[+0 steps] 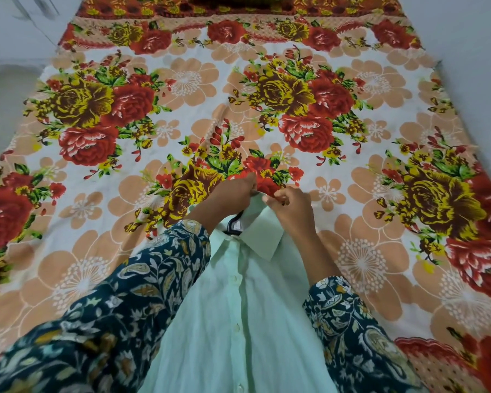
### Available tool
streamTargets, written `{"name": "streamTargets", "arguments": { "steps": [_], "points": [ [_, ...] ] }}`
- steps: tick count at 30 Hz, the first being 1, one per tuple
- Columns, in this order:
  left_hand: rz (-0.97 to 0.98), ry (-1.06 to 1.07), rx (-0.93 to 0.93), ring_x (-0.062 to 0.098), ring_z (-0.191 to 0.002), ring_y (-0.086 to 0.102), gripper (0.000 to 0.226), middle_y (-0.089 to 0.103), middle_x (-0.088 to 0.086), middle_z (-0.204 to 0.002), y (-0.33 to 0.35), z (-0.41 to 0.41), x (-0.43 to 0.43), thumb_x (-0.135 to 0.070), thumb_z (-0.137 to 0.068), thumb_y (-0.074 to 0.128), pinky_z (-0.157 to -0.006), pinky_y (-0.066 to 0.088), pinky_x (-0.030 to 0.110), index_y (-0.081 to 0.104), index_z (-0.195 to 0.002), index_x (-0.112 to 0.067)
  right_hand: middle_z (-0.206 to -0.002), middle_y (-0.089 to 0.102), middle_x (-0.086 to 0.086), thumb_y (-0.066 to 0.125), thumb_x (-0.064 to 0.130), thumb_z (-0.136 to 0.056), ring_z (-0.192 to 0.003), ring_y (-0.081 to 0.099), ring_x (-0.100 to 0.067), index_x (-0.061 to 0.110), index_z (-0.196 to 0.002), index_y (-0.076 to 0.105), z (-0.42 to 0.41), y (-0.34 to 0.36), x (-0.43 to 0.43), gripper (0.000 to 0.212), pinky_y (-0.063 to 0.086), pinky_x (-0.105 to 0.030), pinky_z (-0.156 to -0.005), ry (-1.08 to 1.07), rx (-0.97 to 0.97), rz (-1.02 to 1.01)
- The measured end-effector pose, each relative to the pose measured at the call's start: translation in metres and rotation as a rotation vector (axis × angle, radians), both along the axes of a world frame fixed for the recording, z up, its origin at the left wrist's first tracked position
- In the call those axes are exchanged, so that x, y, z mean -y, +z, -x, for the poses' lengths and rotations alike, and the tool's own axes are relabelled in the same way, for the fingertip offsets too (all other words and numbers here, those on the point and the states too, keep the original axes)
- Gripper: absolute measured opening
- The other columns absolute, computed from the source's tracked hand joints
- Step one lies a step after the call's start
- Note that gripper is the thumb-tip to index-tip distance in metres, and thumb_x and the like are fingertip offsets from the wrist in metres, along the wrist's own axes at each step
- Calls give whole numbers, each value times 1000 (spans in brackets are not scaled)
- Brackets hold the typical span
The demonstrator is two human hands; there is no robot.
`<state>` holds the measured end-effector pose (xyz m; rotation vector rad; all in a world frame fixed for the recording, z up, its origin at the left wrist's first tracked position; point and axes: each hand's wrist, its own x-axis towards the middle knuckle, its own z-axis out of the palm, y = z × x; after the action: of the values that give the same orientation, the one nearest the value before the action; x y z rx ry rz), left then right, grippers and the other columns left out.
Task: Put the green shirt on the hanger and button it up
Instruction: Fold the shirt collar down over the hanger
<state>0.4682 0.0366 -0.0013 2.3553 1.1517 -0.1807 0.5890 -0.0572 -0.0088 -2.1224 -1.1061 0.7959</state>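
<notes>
The left hand (236, 191) and the right hand (292, 204) meet just past the middle of the view. Both have their fingers curled in, and each pinches the far edge of the collar (262, 236). The left hand takes the 10 o'clock side of the neck and the right hand the 2 o'clock side. The 2 grips sit close together, probably so the collar band can be pulled snug and squared over the neck of the hanger (233, 222). Only a short dark curve of that hanger shows, inside the open neck just on the 6 o'clock side of the left hand. Its hook and arms are hidden by cloth and hands.

From the collar the green shirt (238, 321) runs straight toward 6 o'clock, front side up, between the person's 2 patterned sleeves (111, 321). At least 3 buttons (233, 278) lie in a line down the placket. The front panels look closed along that line, but I cannot tell whether each button is through its hole. The neck looks open at the top, so the top button seems to be the step left.

The shirt lies flat on a floral bedsheet (182, 80), which spreads out to 9, 12 and 3 o'clock. The flat surface bears the shirt's weight, leaving both hands free for fine work at the neck. The thin cloth will likely slide on the hanger if tugged unevenly.
</notes>
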Motion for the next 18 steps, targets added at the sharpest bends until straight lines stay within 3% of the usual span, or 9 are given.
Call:
{"name": "streamTargets", "arguments": {
  "steps": [3,5,7,10,12,16,18],
  "points": [
    [9,11,-3,30,-78,56,16,63,17,-91,2,-2,1,-5,-89,43,-62,36,34,44,-104,-8,-82,61,-8,60,28,-82,-84,52,-24,6,-73,60,1,3,-12,24,43,-35,-70,148,220,56],
    [-85,60,60,31,-87,56,14,61,16,-97,3,0,6,-13,-93,44,-66,37,35,47,-105,-7,-64,54,-10,55,19,-85,-63,48,-23,6,-58,50,-1,10,-24,31,35,-30,-55,121,207,79],
    [-233,163,137,28,-102,49,26,55,12,-108,1,4,20,-30,-94,47,-80,39,36,51,-106,-7,-50,38,-5,53,15,-85,-50,35,-19,11,-50,40,-6,14,-38,38,24,-28,-48,30,133,65],
    [-171,186,96,25,-116,42,42,54,7,-122,-10,2,52,-43,-91,48,-96,36,37,52,-115,-10,-49,37,-2,54,13,-83,-55,41,-23,7,-52,44,-17,18,-58,33,25,-27,-48,6,100,114],
    [-43,251,50,29,-118,43,45,58,10,-123,-18,0,61,-44,-89,51,-97,35,39,54,-117,-8,-54,41,-2,56,17,-84,-67,49,-25,10,-52,43,-20,20,-62,35,33,-26,-56,25,96,172],
    [55,275,-37,32,-115,46,36,61,15,-114,-17,-2,69,-38,-90,50,-96,36,43,59,-107,-8,-76,52,-10,63,35,-82,-80,56,-26,6,-74,52,-17,9,-52,32,43,-33,-70,155,102,462],
    [67,275,-61,33,-114,48,30,61,17,-113,-17,-1,73,-30,-92,47,-96,35,41,59,-107,-7,-72,53,-11,65,25,-81,-77,57,-27,7,-64,47,-12,-3,-46,30,46,-33,-68,153,96,506]
  ]
}}
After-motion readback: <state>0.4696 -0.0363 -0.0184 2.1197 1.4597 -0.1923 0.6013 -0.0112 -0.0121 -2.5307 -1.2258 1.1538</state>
